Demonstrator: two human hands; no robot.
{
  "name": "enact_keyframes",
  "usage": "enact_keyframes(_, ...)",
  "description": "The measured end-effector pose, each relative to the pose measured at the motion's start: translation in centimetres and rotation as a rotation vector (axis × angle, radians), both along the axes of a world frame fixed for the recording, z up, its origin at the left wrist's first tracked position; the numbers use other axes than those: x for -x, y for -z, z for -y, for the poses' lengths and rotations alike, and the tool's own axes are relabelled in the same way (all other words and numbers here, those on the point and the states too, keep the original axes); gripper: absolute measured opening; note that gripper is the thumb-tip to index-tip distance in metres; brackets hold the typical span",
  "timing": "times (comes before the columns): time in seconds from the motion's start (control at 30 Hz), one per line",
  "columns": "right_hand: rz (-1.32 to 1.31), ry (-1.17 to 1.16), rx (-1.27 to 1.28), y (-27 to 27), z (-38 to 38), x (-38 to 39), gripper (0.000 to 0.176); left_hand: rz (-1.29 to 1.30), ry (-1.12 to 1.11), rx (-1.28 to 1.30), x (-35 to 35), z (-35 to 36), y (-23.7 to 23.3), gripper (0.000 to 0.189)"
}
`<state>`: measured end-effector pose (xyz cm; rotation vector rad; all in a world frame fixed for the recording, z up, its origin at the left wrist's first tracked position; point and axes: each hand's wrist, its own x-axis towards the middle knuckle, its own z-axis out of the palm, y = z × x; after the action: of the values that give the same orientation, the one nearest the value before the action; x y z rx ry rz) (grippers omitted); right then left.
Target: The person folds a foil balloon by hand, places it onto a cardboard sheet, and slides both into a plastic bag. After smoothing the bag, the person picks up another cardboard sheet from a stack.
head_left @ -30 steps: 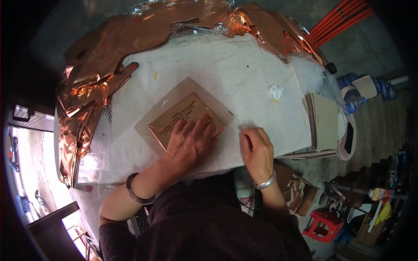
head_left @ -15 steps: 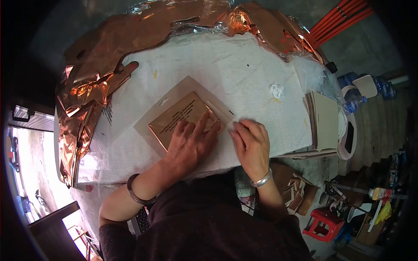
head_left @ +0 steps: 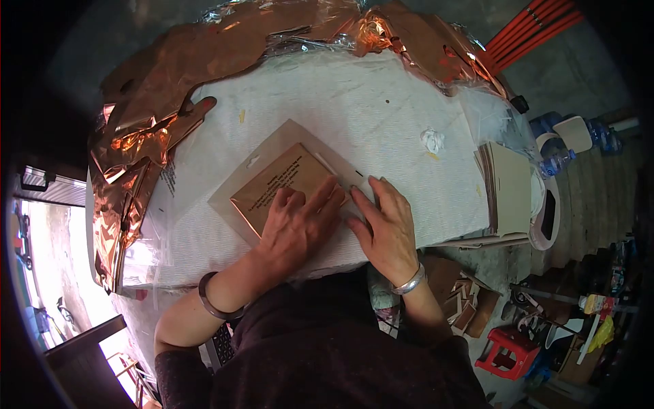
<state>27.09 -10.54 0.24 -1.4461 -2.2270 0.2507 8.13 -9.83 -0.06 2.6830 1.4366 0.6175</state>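
Note:
A frosted clear plastic bag (head_left: 289,133) with a hang hole lies diagonally on the white-covered table. Inside it is a flat copper-coloured foil packet (head_left: 272,180) with black printed lines. My left hand (head_left: 300,221) rests on the lower right part of the packet, some fingers bent, others stretched, pressing it down. At the bag's right edge, my right hand (head_left: 387,228) has its fingers spread, the fingertips touching the edge or the cloth beside it. What lies under my left palm is hidden.
Copper foil sheets (head_left: 184,61) and clear film are heaped along the table's far and left edges. A crumpled white scrap (head_left: 432,140) lies to the right on the white cover (head_left: 327,88). Cards (head_left: 511,191) stand at the right edge. A red stool (head_left: 507,352) is on the floor.
My right hand has moved left toward the bag, and its pinched fingers have spread apart. The bag has shifted very slightly left; my left hand stays on it.

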Motion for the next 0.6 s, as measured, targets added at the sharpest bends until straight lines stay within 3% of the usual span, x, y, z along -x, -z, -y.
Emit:
enact_keyframes(0.4,-0.046,-0.002,-0.016,0.1,-0.5,-0.3,0.041,-0.092,-0.007,0.04,-0.2,0.1,-0.3,0.038)
enact_keyframes(0.47,-0.099,0.001,-0.036,0.0,-0.7,-0.1,0.04,-0.057,-0.023,0.161,-0.2,0.2,-0.4,0.037)
enact_keyframes(0.6,-0.04,-0.107,-0.043,0.1,-1.2,1.1,0.04,0.107,0.028,0.115,1.0,-0.3,0.0,0.035)
